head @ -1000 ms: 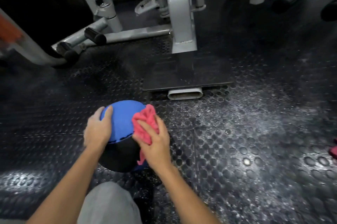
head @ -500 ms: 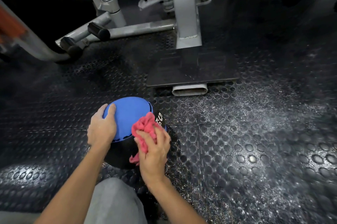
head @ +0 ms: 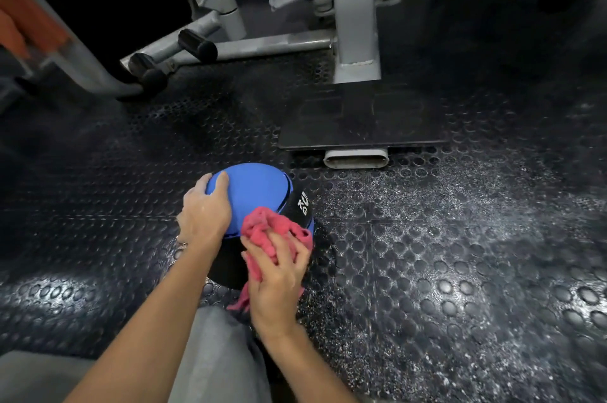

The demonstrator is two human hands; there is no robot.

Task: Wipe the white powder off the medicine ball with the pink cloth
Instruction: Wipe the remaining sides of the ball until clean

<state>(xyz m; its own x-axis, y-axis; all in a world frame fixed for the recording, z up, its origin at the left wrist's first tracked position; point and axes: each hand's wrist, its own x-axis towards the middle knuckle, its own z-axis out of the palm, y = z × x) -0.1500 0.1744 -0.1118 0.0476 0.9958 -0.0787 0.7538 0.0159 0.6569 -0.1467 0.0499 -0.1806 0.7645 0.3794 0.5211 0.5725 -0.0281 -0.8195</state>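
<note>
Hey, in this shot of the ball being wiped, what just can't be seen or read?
- Head view: medicine ball surface under the pink cloth and right hand; powder there is hidden.
- Head view: ball's underside, hidden by its own bulk; left hand covers more.
- Head view: white lettering, only KG reads; the mark above is too small.
- Head view: grey machine frame, cut off by the top edge.

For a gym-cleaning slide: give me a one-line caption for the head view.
A person's left hand steadies the blue-and-black medicine ball while the right hand presses a crumpled pink cloth against its side.
</note>
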